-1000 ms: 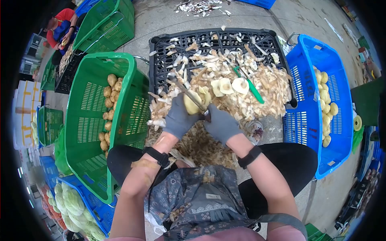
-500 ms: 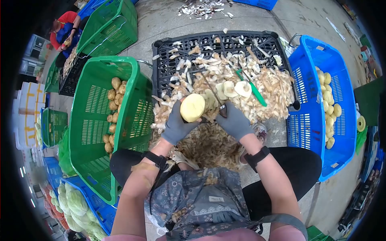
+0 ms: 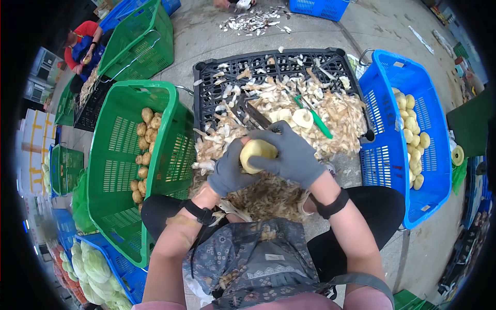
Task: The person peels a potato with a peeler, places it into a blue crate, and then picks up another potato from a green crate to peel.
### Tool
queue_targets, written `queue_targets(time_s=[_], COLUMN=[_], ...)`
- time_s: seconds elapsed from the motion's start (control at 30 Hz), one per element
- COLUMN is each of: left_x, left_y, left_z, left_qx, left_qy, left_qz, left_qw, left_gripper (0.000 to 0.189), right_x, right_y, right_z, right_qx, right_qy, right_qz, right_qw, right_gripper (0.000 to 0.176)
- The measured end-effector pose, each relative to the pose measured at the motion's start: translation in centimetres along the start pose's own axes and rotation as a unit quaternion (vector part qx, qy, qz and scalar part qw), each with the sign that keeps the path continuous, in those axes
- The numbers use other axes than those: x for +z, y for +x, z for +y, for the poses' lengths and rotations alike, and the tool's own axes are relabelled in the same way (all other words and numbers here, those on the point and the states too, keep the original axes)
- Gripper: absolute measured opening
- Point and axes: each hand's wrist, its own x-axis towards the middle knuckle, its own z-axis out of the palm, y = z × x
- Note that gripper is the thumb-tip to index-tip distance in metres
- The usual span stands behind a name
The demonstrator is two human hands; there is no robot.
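A peeled yellow potato (image 3: 257, 154) is between my two gloved hands, above the peelings. My left hand (image 3: 229, 169) is wrapped round its left side. On the other side my right hand (image 3: 295, 155) is closed, its thumb lying against the potato. A dark knife blade (image 3: 253, 114) sticks out up and left from the right hand's fingers; the handle is hidden by the glove. Beyond, pale round slices (image 3: 303, 118) and a green-handled peeler (image 3: 321, 125) lie on the peelings (image 3: 336, 111) over an upturned black crate (image 3: 198, 93).
A green basket (image 3: 103, 129) of unpeeled potatoes (image 3: 147, 135) stands left. To the right is a blue basket (image 3: 385, 170) with peeled potatoes (image 3: 412, 124). At upper left sits a co-worker (image 3: 82, 46) beside more crates. Cabbages (image 3: 95, 266) fill a blue crate at lower left.
My right hand has moved left and up onto the potato, bringing the knife with it. The potato has turned and shifted slightly right and down. At the top, another person's hands have come into view.
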Motion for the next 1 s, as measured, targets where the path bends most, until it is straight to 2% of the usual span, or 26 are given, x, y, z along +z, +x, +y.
queue_targets(time_s=[0.03, 0.1, 0.13, 0.17, 0.27, 0.3, 0.33, 0.37, 0.4, 0.43, 0.5, 0.53, 0.57, 0.63, 0.67, 0.7, 0.73, 0.77, 0.83, 0.87, 0.9, 0.97, 1.0], left_x=[0.0, -0.1, -0.4, -0.5, -0.8, -1.0, -1.2, -1.5, -1.7, -1.8, -1.4, -1.2, -1.0, 0.3, 1.0, 1.6, 2.4, 2.4, 1.5, 1.5, 1.6, 2.4, 3.0], left_y=[-0.1, 0.0, 0.4, 0.6, 0.8, 0.7, 0.6, 0.6, 0.5, 0.1, 0.0, 0.1, 0.5, 1.7, 2.1, 2.2, 2.6, 2.5, 2.7, 2.6, 2.5, 1.9, 1.5], left_z=[0.4, 1.8, 2.9, 3.5, 5.3, 5.8, 6.3, 6.9, 7.7, 8.2, 8.8, 9.4, 10.3, 12.8, 13.9, 14.7, 15.2, 16.2, 20.7, 22.2, 23.4, 25.6, 26.8], left_qx=[0.004, 0.014, -0.033, -0.027, -0.031, -0.025, -0.023, -0.021, -0.017, -0.004, -0.052, -0.038, -0.025, -0.018, 0.041, 0.099, 0.104, 0.112, 0.051, 0.058, 0.050, 0.058, 0.074], left_qy=[0.002, -0.012, -0.036, -0.036, -0.106, -0.104, -0.113, -0.122, -0.120, -0.121, -0.215, -0.206, -0.196, -0.183, -0.101, -0.019, 0.000, 0.056, 0.053, 0.051, -0.021, -0.150, -0.206], left_qz=[0.002, -0.010, -0.049, -0.048, -0.085, -0.085, -0.094, -0.105, -0.095, -0.099, -0.108, -0.131, -0.155, -0.212, -0.169, -0.120, -0.071, -0.045, -0.074, -0.074, -0.132, -0.233, -0.274], left_qw=[1.000, 1.000, 0.998, 0.998, 0.990, 0.991, 0.989, 0.987, 0.988, 0.988, 0.969, 0.969, 0.968, 0.960, 0.980, 0.988, 0.992, 0.991, 0.995, 0.994, 0.990, 0.959, 0.936], left_gripper=[0.080, 0.080, 0.079, 0.079, 0.076, 0.076, 0.075, 0.075, 0.076, 0.076, 0.074, 0.074, 0.074, 0.077, 0.080, 0.083, 0.086, 0.083, 0.075, 0.075, 0.067, 0.052, 0.044], right_x=[-0.4, -1.2, -1.8, -2.0, -3.0, -4.1, -5.5, -6.9, -7.8, -8.2, -9.3, -9.3, -8.9, -7.8, -8.1, -8.3, -8.6, -9.4, -12.4, -14.4, -16.6, -21.8, -24.6], right_y=[0.0, -0.6, -0.9, -1.1, -1.2, -1.7, -2.3, -2.9, -4.2, -4.9, -6.1, -7.2, -8.1, -8.7, -9.1, -9.4, -9.7, -10.0, -11.2, -11.4, -11.7, -14.0, -16.6], right_z=[0.3, -0.3, -0.5, -0.3, 1.0, 1.2, 1.4, 1.3, 0.7, 0.3, 0.0, -0.1, -0.3, -1.5, -1.2, -0.7, -0.2, 0.6, 1.8, 3.2, 5.2, 9.9, 10.2], right_qx=[-0.020, -0.008, 0.009, 0.007, 0.081, 0.077, 0.114, 0.151, 0.116, 0.120, 0.211, 0.139, 0.057, 0.162, 0.165, 0.196, 0.221, 0.180, 0.189, 0.164, 0.138, 0.084, 0.129], right_qy=[0.047, 0.033, 0.020, 0.016, 0.146, 0.144, 0.026, -0.093, -0.190, -0.196, 0.048, 0.210, 0.364, 0.487, 0.481, 0.558, 0.630, 0.654, 0.711, 0.671, 0.625, 0.700, 0.671], right_qz=[-0.010, -0.019, -0.032, -0.027, 0.119, 0.123, 0.044, -0.033, -0.127, -0.115, -0.190, -0.165, -0.132, -0.166, -0.149, -0.111, -0.074, -0.048, 0.049, 0.132, 0.212, 0.317, 0.315], right_qw=[0.999, 0.999, 0.999, 0.999, 0.979, 0.979, 0.992, 0.984, 0.967, 0.967, 0.958, 0.954, 0.920, 0.842, 0.848, 0.799, 0.741, 0.733, 0.676, 0.711, 0.739, 0.635, 0.659], right_gripper=[0.039, 0.036, 0.032, 0.032, 0.028, 0.028, 0.031, 0.035, 0.044, 0.044, 0.054, 0.056, 0.059, 0.056, 0.056, 0.055, 0.054, 0.051, 0.050, 0.050, 0.051, 0.056, 0.058])
